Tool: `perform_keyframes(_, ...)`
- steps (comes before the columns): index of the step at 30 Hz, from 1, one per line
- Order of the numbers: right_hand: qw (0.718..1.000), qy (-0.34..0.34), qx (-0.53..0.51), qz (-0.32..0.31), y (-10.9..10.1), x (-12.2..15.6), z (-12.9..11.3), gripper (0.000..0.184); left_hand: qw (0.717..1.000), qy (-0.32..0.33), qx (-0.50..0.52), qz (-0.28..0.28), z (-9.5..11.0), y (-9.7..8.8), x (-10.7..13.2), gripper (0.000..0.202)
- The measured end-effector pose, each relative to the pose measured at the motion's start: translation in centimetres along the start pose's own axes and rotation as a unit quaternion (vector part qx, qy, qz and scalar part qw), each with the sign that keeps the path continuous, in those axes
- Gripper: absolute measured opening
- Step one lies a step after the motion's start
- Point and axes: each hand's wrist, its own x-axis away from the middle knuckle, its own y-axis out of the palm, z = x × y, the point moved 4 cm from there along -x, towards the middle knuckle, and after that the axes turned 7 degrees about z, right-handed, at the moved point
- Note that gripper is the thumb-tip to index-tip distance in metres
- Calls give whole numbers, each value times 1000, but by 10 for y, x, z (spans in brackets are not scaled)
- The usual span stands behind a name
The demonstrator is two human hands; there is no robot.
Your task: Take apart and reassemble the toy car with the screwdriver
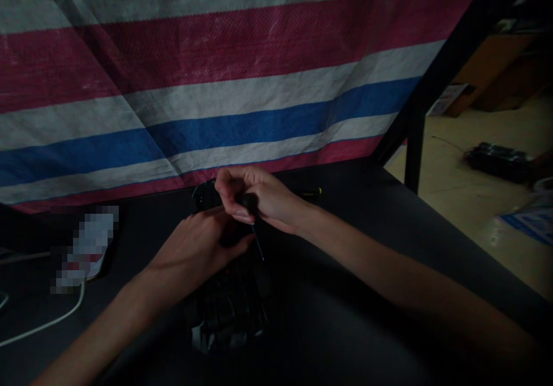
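Note:
My right hand [254, 199] is closed round the dark handle of a small screwdriver [253, 219], whose thin shaft points down toward a black device [231, 305] lying on the dark table [354, 294]. My left hand [203, 248] rests on top of the black device, its fingers curled over the upper part, just under the right hand. The light is dim and the device's details are hard to make out.
A red, white and blue striped tarp [216, 86] hangs behind the table. A pixelated object [86, 248] with a white cable [52, 320] lies at the left. A black post [413, 150] stands at the table's right; beyond it the floor holds a dark box [496, 158].

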Motion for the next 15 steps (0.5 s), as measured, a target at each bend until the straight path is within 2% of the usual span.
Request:
perform_keyframes(4, 991, 4, -89, 101, -5, -10, 6, 9, 1000, 6, 22, 4, 0, 0, 0, 22)
perform_keyframes(6, 984, -7, -105, 146, -10, -16, 7, 22, 1000, 4, 30, 6, 0, 1, 0, 23)
perform_keyframes(8, 980, -11, -102, 169, -15, -20, 5, 29, 999, 3, 34, 11, -1, 1, 1, 24)
perform_keyframes(12, 974, -15, -84, 211, -33, -13, -4, 5, 999, 14, 40, 20, 3, 1, 3, 27)
perform_keyframes(15, 966, -12, -30, 255, -52, 8, -6, 11, 999, 21, 44, 13, 6, 1, 4, 24)
